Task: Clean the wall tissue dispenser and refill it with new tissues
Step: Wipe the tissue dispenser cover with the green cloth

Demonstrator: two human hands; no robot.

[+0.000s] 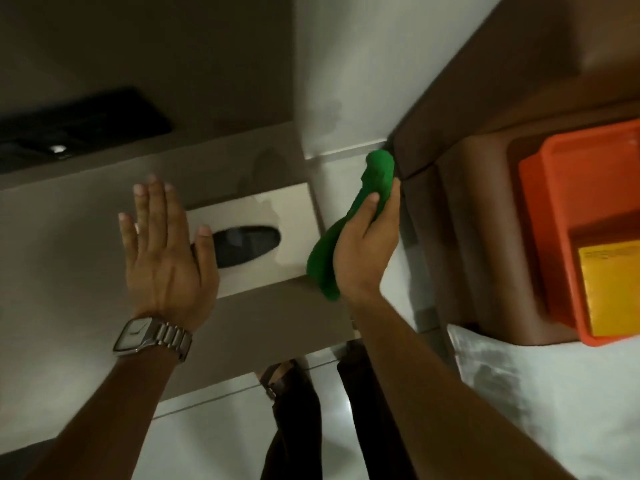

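Note:
The wall tissue dispenser (291, 216) is a pale metal plate set in the wall, with a dark oval slot (247, 245) in its middle. No tissue shows in the slot. My left hand (166, 251) lies flat and spread against the dispenser's left part, a metal watch on the wrist. My right hand (369, 237) grips a bunched green cloth (372, 181) at the dispenser's right edge, the cloth hanging down past the lower right corner.
An orange plastic tray (568, 209) holding a yellow pack (609, 289) sits on a brown counter (485, 220) to the right. A dark recessed fitting (79, 126) is in the wall at the upper left. My legs and shoes (294, 410) show on the pale tiled floor below.

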